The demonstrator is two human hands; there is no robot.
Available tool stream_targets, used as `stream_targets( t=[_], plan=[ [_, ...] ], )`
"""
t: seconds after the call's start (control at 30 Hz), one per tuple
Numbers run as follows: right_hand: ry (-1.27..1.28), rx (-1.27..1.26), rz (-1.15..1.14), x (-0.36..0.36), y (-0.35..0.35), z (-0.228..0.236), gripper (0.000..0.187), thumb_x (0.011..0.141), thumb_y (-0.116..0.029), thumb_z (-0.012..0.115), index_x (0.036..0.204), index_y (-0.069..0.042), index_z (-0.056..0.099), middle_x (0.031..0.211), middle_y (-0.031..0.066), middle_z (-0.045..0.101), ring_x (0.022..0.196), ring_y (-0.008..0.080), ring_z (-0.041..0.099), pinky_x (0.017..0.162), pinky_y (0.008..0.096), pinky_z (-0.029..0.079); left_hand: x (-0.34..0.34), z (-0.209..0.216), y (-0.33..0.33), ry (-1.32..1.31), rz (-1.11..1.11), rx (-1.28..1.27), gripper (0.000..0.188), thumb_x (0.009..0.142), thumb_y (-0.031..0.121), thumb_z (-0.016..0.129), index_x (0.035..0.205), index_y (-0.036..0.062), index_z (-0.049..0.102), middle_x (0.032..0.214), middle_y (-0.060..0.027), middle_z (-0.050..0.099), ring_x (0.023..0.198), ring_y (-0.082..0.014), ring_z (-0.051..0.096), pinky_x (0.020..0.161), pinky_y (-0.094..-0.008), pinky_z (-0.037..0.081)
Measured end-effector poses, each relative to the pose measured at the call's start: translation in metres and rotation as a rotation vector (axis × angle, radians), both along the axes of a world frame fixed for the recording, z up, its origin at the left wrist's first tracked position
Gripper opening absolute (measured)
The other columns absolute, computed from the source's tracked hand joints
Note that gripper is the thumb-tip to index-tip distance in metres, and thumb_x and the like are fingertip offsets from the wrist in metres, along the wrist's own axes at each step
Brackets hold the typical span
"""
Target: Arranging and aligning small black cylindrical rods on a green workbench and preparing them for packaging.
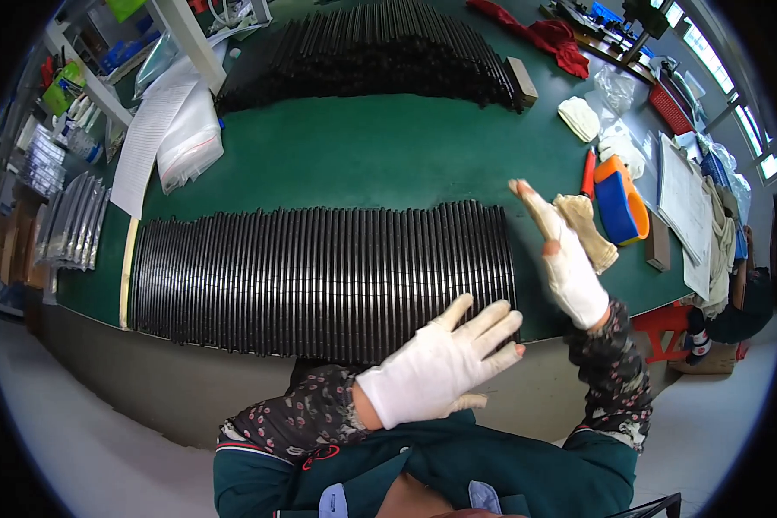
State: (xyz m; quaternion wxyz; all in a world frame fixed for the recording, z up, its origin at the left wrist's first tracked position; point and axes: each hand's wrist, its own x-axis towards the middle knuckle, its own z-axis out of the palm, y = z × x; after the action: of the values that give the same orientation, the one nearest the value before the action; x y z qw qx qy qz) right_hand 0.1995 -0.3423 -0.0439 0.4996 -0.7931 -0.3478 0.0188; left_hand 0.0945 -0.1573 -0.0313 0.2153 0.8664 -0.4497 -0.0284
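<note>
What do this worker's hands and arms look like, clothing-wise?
The left hand and right hand wear white gloves, with some fingertips left bare. Dark sleeves with a small pink and pale floral print cover the forearms, below a dark green top whose left sleeve has red and white trim.

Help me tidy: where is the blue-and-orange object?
In the head view, the blue-and-orange object is at right, beside the tan cloth and red stick.
</note>
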Motion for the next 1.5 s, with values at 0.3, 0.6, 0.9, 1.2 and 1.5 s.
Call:
stream_targets(
  t=[0.3,0.6,0.9,1.2,1.5],
  plan=[
    [0.333,0.314,0.030,0.013,0.003,-0.003,0.078,0.084,-0.059,0.028,0.131,0.002,0.024,0.131,0.0191,0.032,0.125,0.0247,0.026,0.105,0.0364,0.016,0.012,-0.022,-0.028,-0.079,-0.031,0.047,0.059,0.069,0.036,0.063,0.116,0.0059,0.045,0.122,-0.0126,0.040,0.119,-0.0266,0.033,0.098,-0.0451,0.026],
    [0.889,0.438,0.562,0.097,0.042,-0.028,0.070,0.085,-0.056,0.029,0.124,0.001,0.038,0.121,0.0224,0.045,0.116,0.0291,0.041,0.100,0.0382,0.027,0.012,-0.021,-0.032,-0.050,-0.048,0.067,0.055,0.070,0.036,0.062,0.114,0.0074,0.046,0.120,-0.0113,0.040,0.119,-0.0253,0.032,0.098,-0.0442,0.027],
    [0.856,0.440,0.547,0.093,0.049,-0.024,0.068,0.085,-0.055,0.031,0.124,0.001,0.039,0.122,0.0229,0.044,0.118,0.0303,0.039,0.100,0.0385,0.026,0.014,-0.022,-0.030,-0.035,-0.055,0.053,0.047,0.073,0.028,0.059,0.114,0.0094,0.047,0.120,-0.0103,0.040,0.119,-0.0239,0.033,0.097,-0.0413,0.027],
    [0.831,0.344,0.605,0.084,0.063,-0.023,0.067,0.084,-0.056,0.034,0.123,-0.001,0.042,0.124,0.0169,0.044,0.119,0.0289,0.038,0.100,0.0383,0.028,0.014,-0.020,-0.032,-0.033,-0.064,0.018,0.048,0.072,0.027,0.060,0.114,0.0085,0.047,0.120,-0.0105,0.041,0.119,-0.0244,0.033,0.098,-0.0407,0.027],
    [-0.740,-0.474,0.385,0.036,0.065,-0.016,0.053,0.081,-0.043,0.043,0.120,-0.008,0.042,0.124,0.0176,0.039,0.118,0.0295,0.035,0.100,0.0445,0.022,0.016,-0.010,-0.033,-0.009,-0.061,0.016,0.049,0.068,0.027,0.061,0.111,0.0067,0.048,0.119,-0.0124,0.042,0.118,-0.0263,0.033,0.099,-0.0404,0.025]
  ],
)
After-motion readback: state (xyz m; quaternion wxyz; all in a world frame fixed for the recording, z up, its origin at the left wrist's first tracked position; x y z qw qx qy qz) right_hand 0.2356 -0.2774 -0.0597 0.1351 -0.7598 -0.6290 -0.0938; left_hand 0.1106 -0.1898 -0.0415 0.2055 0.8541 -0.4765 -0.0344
